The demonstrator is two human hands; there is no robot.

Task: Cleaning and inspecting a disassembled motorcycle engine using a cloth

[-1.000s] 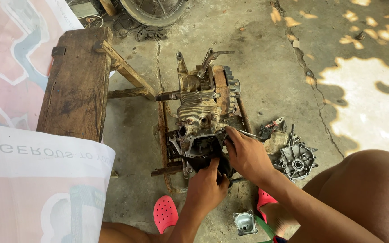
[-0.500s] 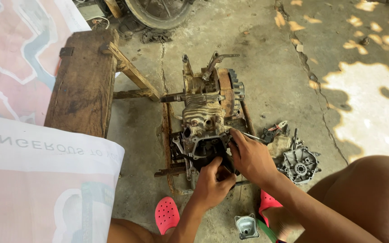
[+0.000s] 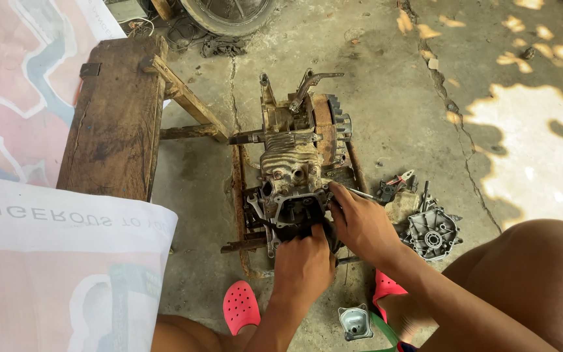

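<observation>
A grimy small engine [image 3: 292, 153] sits on a rusty metal frame [image 3: 237, 189] on the concrete floor. Its open end faces me. My left hand [image 3: 304, 264] reaches up from below, its fingers closed on a dark part inside that opening. My right hand [image 3: 361, 223] comes in from the right, fingers curled on the opening's right rim. A thin metal rod [image 3: 363, 193] pokes out past its knuckles; whether the hand holds it I cannot tell. Both hands touch at the engine's near end.
A worn wooden bench [image 3: 112, 124] stands left of the engine. An engine cover [image 3: 433, 233] and loose parts [image 3: 395, 188] lie to the right. A small metal part [image 3: 355, 321] lies between my pink clogs [image 3: 241, 306]. A printed banner [image 3: 53, 261] fills the left; a wheel [image 3: 229, 12] is at the top.
Both hands stay at the engine's open end with only slight finger shifts. The view has drifted a little.
</observation>
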